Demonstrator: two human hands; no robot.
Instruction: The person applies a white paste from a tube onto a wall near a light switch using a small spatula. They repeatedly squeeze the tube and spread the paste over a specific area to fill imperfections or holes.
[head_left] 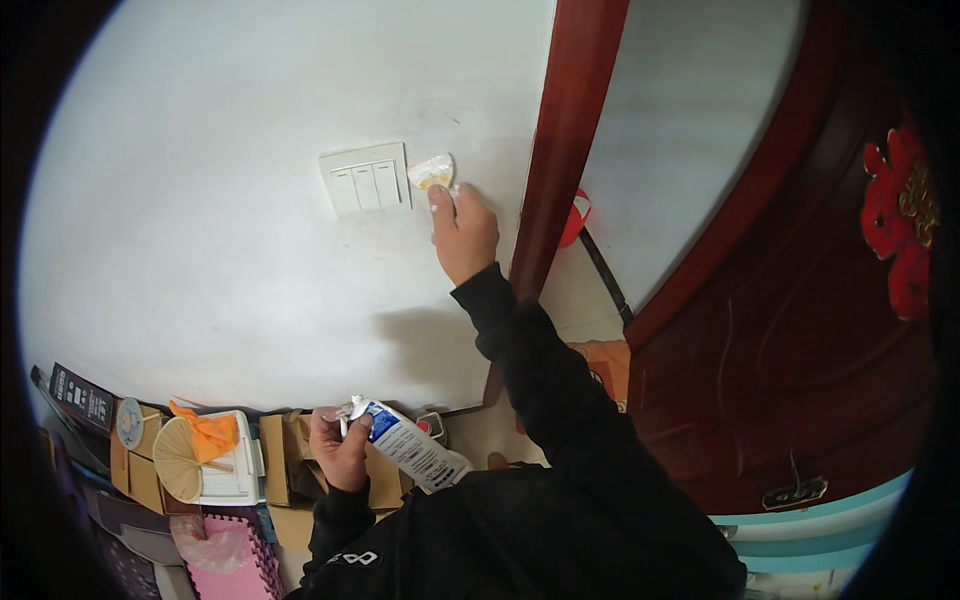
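With the right hand (463,228) pinching a folded wipe (433,172) just right of the wall switch plate (366,179), strokes should stay short and off the rockers, while the left hand (338,448), well below the plate, stays closed round the tube (408,444).

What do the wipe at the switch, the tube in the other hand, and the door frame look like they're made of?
The wipe in the right hand looks like thin paper or cloth: crumpled, white, stained yellowish. The tube in the left hand seems soft plastic or laminate: glossy, slightly flattened. The door frame looks like wood with glossy reddish-brown varnish. The switch plate appears smooth white plastic.
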